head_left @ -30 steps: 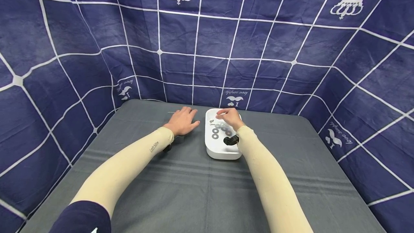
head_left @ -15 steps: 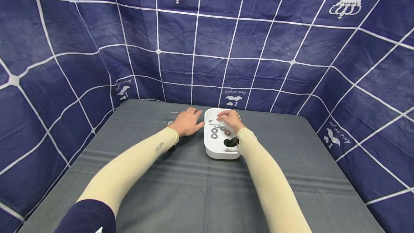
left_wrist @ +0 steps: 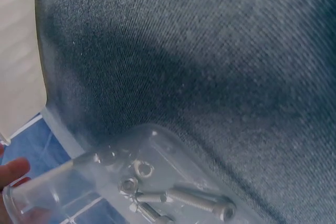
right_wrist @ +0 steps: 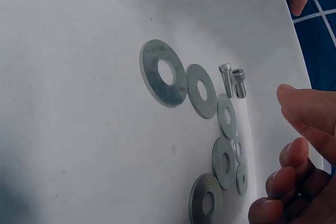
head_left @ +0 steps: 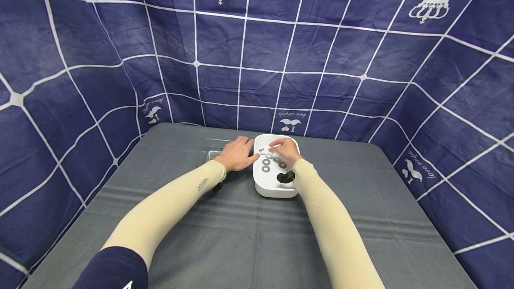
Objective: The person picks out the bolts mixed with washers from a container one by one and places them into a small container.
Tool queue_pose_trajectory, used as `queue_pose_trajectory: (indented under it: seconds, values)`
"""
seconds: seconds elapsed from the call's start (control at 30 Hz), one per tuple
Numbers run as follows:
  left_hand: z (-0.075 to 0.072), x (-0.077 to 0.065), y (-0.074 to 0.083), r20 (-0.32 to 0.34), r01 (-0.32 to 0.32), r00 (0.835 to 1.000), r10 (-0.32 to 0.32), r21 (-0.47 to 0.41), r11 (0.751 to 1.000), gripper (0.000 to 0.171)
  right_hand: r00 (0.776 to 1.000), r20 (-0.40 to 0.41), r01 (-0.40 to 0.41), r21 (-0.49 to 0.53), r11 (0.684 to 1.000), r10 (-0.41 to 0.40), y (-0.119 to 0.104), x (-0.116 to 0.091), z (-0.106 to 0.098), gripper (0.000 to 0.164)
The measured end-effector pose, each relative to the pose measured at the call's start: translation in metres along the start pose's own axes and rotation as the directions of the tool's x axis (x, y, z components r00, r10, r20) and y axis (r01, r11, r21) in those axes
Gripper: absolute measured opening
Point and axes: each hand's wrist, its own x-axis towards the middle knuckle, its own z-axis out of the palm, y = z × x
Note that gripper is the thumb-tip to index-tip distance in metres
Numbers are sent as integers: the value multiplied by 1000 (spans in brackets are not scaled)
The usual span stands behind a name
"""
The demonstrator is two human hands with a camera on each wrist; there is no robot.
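Note:
My left hand (head_left: 238, 154) is at the left rim of a white tray (head_left: 277, 193), its fingers spread and holding nothing visible. My right hand (head_left: 287, 148) hovers over the tray's far right part. In the right wrist view its fingers (right_wrist: 302, 109) hang loosely bent, with nothing between them. Several flat metal washers (right_wrist: 149, 72) lie on the tray floor, beside two small socket-head bolts (right_wrist: 239, 83). To the left of my left hand is a clear plastic container (head_left: 214, 154). The left wrist view shows bolts (left_wrist: 191, 200) and nuts (left_wrist: 144, 169) in it.
A grey cloth (head_left: 225, 235) covers the table. Blue curtains (head_left: 265, 48) with white lines hang at the back and both sides. A black wrist camera (head_left: 285, 177) sits under my right wrist, over the tray.
My left hand has moved right, from over the clear container to the tray's rim, uncovering more of the container. My right hand has stayed over the tray, shifting only slightly.

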Motion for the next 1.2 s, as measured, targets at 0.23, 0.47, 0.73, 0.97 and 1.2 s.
queue_pose_trajectory:
  seconds: [0.23, 0.47, 0.73, 0.97, 1.2]
  values:
    - [2, 1, 4, 0, 8, 1000, -8, 24, 1000, 74, 1000, 15, 11, -17, 1000, -11, 3, 6, 2, 24]
    - [3, 1, 6, -17, -25, 1000, 26, 63, 998, 73, 999, 39, -19, 4, 1000, 18, 9, 10, 6, 24]
    - [5, 1, 7, -12, -14, 1000, 14, 54, 998, 75, 994, 61, -92, 12, 996, 91, 10, 11, 11, 24]
    - [6, 3, 6, 3, -10, 1000, 10, 36, 999, 77, 992, 61, -109, 3, 994, 108, 9, 13, 16, 24]
    - [7, 4, 5, 28, 0, 1000, -1, 37, 999, 79, 991, 73, -112, -46, 993, 115, 10, 14, 21, 22]
